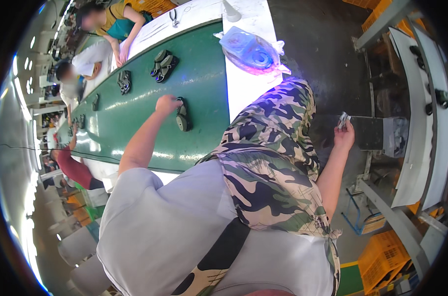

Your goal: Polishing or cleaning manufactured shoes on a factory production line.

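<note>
My left hand [168, 104] reaches out over the green conveyor belt [204, 74] and is closed on the upper end of a dark sandal [184, 120]. That sandal rests on the belt. Out to the right, away from the belt, my right hand [345, 137] is raised with its fingers closed on a small silvery-white object [343, 119]; its kind is too small to tell. Farther along the belt lie a pair of dark strapped sandals [164, 66] and another pair of sandals [124, 82].
A white ledge [251, 10] beside the belt bears a clear bag with blue plastic containers [251, 52], a white cone [231, 11] and pliers [173, 18]. Co-workers sit across the belt. A metal rack [421, 113] stands at right, an orange crate [383, 261] below.
</note>
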Motion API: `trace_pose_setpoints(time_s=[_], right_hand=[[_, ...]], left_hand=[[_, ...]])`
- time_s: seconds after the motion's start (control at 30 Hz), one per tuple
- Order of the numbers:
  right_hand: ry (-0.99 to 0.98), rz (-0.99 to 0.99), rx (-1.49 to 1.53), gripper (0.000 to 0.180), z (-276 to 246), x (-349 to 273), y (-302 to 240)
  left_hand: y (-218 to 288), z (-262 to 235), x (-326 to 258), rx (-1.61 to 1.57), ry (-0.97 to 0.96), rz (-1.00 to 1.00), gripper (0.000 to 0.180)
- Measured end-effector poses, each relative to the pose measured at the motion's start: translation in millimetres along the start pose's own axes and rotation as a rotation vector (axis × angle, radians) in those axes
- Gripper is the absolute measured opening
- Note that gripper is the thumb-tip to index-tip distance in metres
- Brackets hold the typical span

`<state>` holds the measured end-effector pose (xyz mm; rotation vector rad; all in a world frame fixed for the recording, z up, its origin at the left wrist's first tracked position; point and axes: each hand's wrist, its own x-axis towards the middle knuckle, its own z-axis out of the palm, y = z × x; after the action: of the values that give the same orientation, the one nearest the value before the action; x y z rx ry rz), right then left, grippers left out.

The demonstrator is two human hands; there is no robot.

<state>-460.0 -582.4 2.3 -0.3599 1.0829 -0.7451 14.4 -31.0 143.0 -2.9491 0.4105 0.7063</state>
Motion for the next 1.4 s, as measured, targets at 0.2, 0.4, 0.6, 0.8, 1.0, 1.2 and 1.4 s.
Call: trace_pose_setpoints(time_s=[0.2,0.4,0.6,0.8,1.0,1.2,1.4], right_hand=[[-0.061,-0.111,-0.126,0.011,29.1,-25.0,-18.7],[-0.112,-0.175,-0.201,0.012,85.9,-54.6,-37.7],[-0.21,-0.214,-0.391,0.013,159.7,-62.4,-17.8],[-0.472,-0.267,-0.627,0.013,239.8,-99.9,25.5],[-0.661,-0.532,-0.758,0.017,314.3,-176.2,26.3],[-0.653,-0.574,-0.745,0.017,310.3,-189.0,14.9],[-0.692,-0.523,-0.697,0.018,306.7,-194.9,11.7]], left_hand=[[-21.8,95.0,-2.0,-0.118,-0.193,-0.349,0.069],[-35.2,109.3,31.5,-0.524,-0.368,-0.508,0.054],[-19.5,85.8,46.4,-1.89,-0.482,-0.081,0.05],[150.6,-10.6,-5.2,-1.905,-0.211,0.597,0.056],[225.5,-69.0,-51.6,-0.528,0.551,1.332,0.06],[254.8,-88.7,-75.9,-0.739,0.664,1.506,0.046],[267.3,-101.7,-88.4,-0.648,0.7,1.516,0.039]])
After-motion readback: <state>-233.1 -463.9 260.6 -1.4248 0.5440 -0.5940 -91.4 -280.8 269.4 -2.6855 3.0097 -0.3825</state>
